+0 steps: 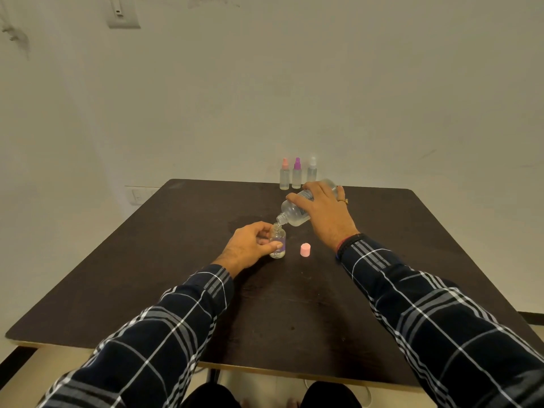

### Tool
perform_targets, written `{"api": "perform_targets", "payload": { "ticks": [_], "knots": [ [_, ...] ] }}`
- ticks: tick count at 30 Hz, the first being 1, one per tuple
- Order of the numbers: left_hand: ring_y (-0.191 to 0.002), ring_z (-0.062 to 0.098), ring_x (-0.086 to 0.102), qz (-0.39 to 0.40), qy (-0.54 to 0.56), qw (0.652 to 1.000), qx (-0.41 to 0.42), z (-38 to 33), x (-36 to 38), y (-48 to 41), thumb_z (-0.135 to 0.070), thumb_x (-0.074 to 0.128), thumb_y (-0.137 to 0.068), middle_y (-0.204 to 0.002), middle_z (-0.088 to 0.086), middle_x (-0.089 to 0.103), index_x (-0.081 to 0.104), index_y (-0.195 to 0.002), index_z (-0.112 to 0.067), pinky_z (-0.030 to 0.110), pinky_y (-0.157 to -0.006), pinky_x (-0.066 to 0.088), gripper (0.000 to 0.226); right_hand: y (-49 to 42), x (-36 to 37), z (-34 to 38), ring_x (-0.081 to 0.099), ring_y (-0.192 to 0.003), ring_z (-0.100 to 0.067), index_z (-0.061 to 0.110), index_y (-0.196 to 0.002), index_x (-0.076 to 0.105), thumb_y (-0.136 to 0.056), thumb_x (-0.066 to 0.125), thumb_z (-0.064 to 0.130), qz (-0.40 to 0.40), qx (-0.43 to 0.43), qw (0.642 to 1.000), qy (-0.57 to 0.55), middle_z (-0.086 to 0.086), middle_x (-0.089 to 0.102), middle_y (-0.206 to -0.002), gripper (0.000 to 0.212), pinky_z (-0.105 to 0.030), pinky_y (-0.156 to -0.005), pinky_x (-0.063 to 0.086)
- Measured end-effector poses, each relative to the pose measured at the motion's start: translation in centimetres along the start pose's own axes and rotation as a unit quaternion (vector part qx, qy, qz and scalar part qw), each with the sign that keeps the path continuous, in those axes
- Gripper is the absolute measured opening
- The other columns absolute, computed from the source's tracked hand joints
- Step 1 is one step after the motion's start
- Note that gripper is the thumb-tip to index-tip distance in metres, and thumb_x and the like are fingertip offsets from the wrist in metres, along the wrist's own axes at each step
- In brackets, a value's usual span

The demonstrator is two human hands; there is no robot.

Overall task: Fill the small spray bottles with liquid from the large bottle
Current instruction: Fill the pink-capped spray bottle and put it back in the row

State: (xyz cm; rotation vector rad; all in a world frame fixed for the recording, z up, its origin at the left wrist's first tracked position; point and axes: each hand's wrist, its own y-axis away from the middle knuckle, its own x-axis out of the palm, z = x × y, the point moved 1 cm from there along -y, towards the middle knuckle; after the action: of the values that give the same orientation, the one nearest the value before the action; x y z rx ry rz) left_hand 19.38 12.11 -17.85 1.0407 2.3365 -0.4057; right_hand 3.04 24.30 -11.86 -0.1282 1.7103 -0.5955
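Looking down from the head camera, the right hand grips the large bottle from above, fingers curled over its clear body. It holds the bottle tilted, with the open neck pointing down and to the left, right over the mouth of a small bottle. Neck and mouth are almost touching; whether liquid runs between them is too fine to tell. The small bottle stands upright on the dark tabletop, uncapped, with a purple label on its side. The left hand holds it, thumb and fingers curled round its body. Just to its right a pink cap stands on the tabletop, apart from both hands. At the far edge, behind the large bottle, three more stand upright in a close row: a pink-topped spray bottle, a purple-topped spray bottle and a white-topped spray bottle. Both arms wear dark plaid sleeves; the right hand has a ring on one finger and dark bands at the wrist. A pale wall rises behind, with a switch plate at upper left.
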Motion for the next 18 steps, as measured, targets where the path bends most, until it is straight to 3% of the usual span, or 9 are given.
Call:
{"api": "perform_targets", "payload": {
  "ticks": [4,10,18],
  "knots": [
    [-0.091,0.005,0.065,0.001,0.002,1.000,0.000,-0.04,0.04,0.02,-0.026,0.077,-0.088,-0.107,-0.010,0.066,0.059,-0.128,-0.025,0.016,-0.078,0.051,0.044,-0.02,-0.03,-0.04,0.028,-0.140,-0.029,0.041,-0.137,0.046,-0.088,0.069,0.012,0.002,0.000,1.000,-0.004,-0.006,0.038,-0.144,0.061,-0.070,-0.111,0.020],
    [-0.095,0.007,0.067,0.005,0.005,1.000,-0.002,0.27,0.11,-0.25,-0.028,0.078,-0.087,-0.111,-0.008,0.068,0.061,-0.128,-0.026,0.023,-0.088,0.055,0.045,-0.12,-0.32,-0.07,0.024,-0.142,-0.030,0.040,-0.140,0.045,-0.089,0.068,0.013,0.004,-0.012,1.000,0.000,-0.008,0.035,-0.147,0.062,-0.069,-0.113,0.014],
    [-0.094,0.003,0.065,0.007,0.005,1.000,-0.004,-0.03,0.08,-0.14,-0.027,0.077,-0.088,-0.110,-0.012,0.066,0.059,-0.127,-0.027,0.015,-0.074,0.049,0.043,-0.23,-0.65,-0.05,0.022,-0.144,-0.032,0.039,-0.142,0.044,-0.090,0.067,0.013,0.010,-0.016,1.000,0.002,-0.009,0.033,-0.149,0.063,-0.070,-0.114,0.010]
  ]
}}
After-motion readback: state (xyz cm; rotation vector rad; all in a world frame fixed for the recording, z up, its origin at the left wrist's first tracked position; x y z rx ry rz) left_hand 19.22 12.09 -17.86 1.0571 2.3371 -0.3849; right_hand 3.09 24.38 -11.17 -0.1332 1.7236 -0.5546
